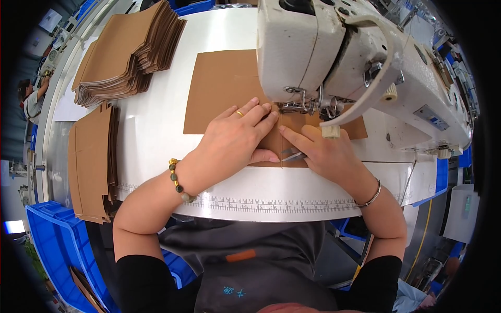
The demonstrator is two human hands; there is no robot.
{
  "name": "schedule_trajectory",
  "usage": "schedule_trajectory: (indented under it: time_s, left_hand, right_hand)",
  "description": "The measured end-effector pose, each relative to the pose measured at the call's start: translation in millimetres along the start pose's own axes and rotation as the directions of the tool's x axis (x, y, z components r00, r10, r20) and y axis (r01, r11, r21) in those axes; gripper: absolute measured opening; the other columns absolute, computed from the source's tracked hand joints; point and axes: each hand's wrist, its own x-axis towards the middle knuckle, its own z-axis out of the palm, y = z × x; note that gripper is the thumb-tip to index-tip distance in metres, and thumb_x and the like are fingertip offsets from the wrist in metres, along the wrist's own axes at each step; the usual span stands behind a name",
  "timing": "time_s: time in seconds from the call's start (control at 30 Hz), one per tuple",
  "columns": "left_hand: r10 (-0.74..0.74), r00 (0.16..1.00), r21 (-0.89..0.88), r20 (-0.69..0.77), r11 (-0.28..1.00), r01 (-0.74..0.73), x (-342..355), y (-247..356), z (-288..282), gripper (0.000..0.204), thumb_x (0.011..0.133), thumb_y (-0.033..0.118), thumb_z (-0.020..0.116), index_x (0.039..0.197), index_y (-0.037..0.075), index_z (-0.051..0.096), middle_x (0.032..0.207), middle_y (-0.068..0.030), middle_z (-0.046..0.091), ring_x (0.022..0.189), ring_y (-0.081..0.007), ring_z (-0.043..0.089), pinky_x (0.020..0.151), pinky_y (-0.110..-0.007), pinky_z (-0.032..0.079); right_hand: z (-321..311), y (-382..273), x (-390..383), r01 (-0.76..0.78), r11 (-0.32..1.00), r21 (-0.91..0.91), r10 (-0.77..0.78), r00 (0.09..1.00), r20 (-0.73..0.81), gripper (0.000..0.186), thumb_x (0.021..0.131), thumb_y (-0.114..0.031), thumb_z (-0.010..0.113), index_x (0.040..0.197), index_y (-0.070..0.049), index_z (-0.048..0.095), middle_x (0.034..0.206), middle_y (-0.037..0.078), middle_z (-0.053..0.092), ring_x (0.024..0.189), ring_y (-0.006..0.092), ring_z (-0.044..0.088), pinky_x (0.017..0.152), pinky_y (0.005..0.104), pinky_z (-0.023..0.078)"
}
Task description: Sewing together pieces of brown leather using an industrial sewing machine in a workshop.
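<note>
A flat brown panel [222, 88], leather-like or fabric, lies on the white table under the needle area of a white sewing machine [295, 57]. My left hand [237, 133] is open and lies on the panel just left of the presser foot [297, 107], fingers pointing toward it. To the right of the needle, my right hand [326, 151] presses an extended index finger on the panel near a seam. Its other fingers are curled around metal thread snips [293, 154], whose blades poke out toward my left thumb. The snips' handle is hidden in the palm.
A thick stack of brown panels [117, 49] stands at the far left, with a second stack [91, 161] nearer. A printed ruler [271, 206] runs along the table's front edge. Blue crates [62, 250] stand at the lower left. Another person [35, 96] works at far left.
</note>
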Motion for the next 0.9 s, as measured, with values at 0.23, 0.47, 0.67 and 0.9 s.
schedule_trajectory:
  time_s: [0.23,0.47,0.67,0.9]
  left_hand:
    - [-0.004,1.0,0.005,-0.003,1.0,0.004,-0.3,-1.5,1.2,0.073,0.083,0.056,0.064,0.132,0.001,0.06,0.134,-0.0112,0.059,0.132,-0.0319,0.053,0.106,-0.039,0.045]
    - [-0.025,1.0,-0.001,0.017,1.0,0.025,1.3,-2.1,0.4,0.074,0.084,0.056,0.064,0.133,0.002,0.06,0.135,-0.0113,0.059,0.133,-0.0312,0.053,0.107,-0.039,0.045]
    - [-0.056,0.996,-0.04,0.069,0.997,0.059,3.2,-0.4,-4.6,0.075,0.084,0.056,0.065,0.136,0.003,0.058,0.137,-0.0125,0.058,0.134,-0.0317,0.052,0.109,-0.04,0.043]
    - [-0.052,0.999,-0.014,0.01,0.999,0.052,-18.9,4.4,-3.6,0.071,0.08,0.048,0.073,0.136,0.007,0.058,0.129,-0.0123,0.059,0.122,-0.0332,0.057,0.103,-0.042,0.046]
  right_hand:
    - [-1.0,4.8,-3.6,-0.037,0.999,0.01,0.036,0.999,0.028,0.057,0.072,-0.007,0.072,0.127,-0.02,0.068,0.083,0.002,0.059,0.069,0.0215,0.062,0.056,0.0341,0.051]
    - [-18.8,4.3,3.3,-0.34,0.741,0.578,0.349,0.932,0.101,0.029,0.082,-0.001,0.066,0.109,-0.008,0.076,0.093,0.006,0.072,0.068,0.0162,0.065,0.069,0.0279,0.052]
    - [3.4,27.9,-3.0,-0.01,0.548,0.836,0.259,0.953,-0.159,0.014,0.082,0.003,0.06,0.091,-0.001,0.07,0.067,0.006,0.048,0.059,0.0125,0.047,0.055,0.0279,0.039]
    - [-21.1,27.9,0.1,-0.013,0.867,0.498,0.066,0.994,-0.089,0.006,0.076,-0.008,0.067,0.08,-0.003,0.066,0.07,0.007,0.06,0.059,0.0228,0.06,0.053,0.0351,0.045]
